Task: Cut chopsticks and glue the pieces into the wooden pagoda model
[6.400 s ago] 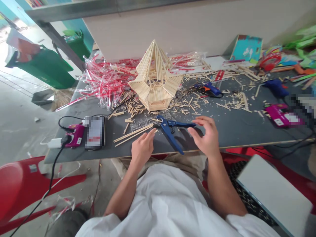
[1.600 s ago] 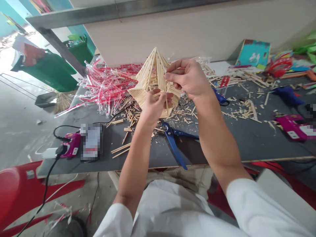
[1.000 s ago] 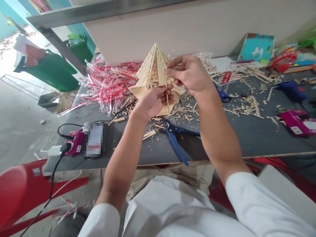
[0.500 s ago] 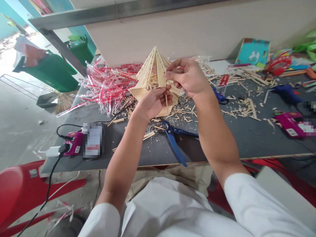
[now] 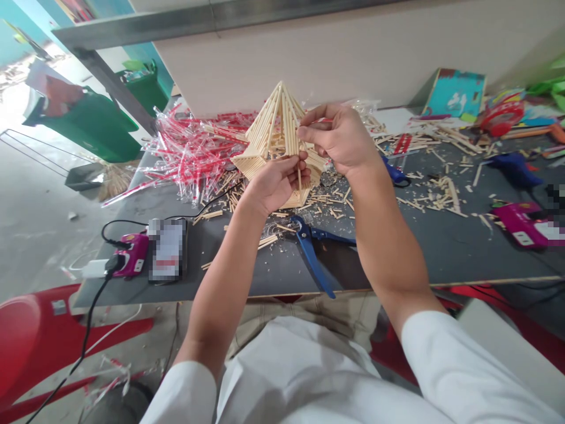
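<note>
Left hand (image 5: 276, 184) and right hand (image 5: 343, 138) moved up from cutter (image 5: 311, 252) to stick model (image 5: 263, 131) since earliest frame. Both pinched on one stick (image 5: 300, 182), right higher. Model upright on table (image 5: 445, 256). I'd match neighbours' slope, press lightly.

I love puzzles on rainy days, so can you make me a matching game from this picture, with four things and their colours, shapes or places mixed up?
Things:
1. stick model
2. cutter
3. phone
4. plastic wrappers

Clues:
A. blue all along its handles
B. see-through and red, in a big heap
C. pale, with a pointed top
D. lying beside the purple plug block on the left

Right pairs: 1-C, 2-A, 3-D, 4-B
</note>
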A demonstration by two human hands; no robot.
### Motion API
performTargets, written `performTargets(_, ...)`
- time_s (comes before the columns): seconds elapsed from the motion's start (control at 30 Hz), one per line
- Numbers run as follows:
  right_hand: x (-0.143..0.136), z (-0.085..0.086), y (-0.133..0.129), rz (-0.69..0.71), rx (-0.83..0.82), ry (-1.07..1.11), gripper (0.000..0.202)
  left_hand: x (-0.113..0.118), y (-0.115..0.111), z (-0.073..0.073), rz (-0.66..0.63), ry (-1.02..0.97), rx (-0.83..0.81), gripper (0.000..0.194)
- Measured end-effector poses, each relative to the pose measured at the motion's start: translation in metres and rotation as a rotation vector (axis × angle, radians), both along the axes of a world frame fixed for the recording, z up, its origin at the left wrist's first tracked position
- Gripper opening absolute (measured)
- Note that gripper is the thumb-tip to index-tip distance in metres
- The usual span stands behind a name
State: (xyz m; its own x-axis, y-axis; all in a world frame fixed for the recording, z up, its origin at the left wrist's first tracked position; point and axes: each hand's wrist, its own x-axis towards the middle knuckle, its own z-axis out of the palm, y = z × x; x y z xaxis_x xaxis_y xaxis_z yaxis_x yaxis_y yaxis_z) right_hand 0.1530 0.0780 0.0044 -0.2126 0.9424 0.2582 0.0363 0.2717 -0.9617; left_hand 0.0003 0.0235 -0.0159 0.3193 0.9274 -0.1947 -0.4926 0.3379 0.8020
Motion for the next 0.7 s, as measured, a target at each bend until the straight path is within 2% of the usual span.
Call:
performTargets(0.13,-0.0007,0.0007,-0.0008,-0.020,-0.001,0.014,0.032,0.0002,0.0011,-0.0005,-0.018,0.014,-0.001,0.030)
performTargets(0.33,-0.0007,0.0010,-0.0007,-0.016,0.010,0.016,0.033,-0.0023,0.0033,-0.0023,0.049,0.238,0.140,0.018)
performTargets(0.53,-0.0017,0.0030,-0.0025,-0.009,0.000,0.027,0.030,-0.0051,0.0039,-0.0030,-0.077,-0.024,0.007,0.030)
performTargets(0.7,-0.0027,0.0059,-0.0053,-0.036,-0.024,0.042,0.025,-0.0048,0.0033,-0.0003,-0.098,-0.015,0.000,0.031)
